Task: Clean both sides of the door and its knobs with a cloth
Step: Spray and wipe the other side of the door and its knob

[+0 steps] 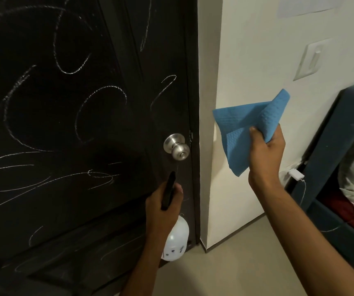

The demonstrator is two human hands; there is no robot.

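A dark door covered in white chalk scribbles fills the left side. Its silver knob sits near the door's right edge. My left hand grips a white spray bottle by its black trigger head, just below the knob and close to the door face. My right hand holds a blue cloth up in front of the cream wall, to the right of the door and away from it. The cloth hangs loosely folded.
A cream wall with a light switch stands right of the door frame. At the far right is a dark blue bed frame with bedding, and a white charger plugged in low on the wall. Beige floor lies below.
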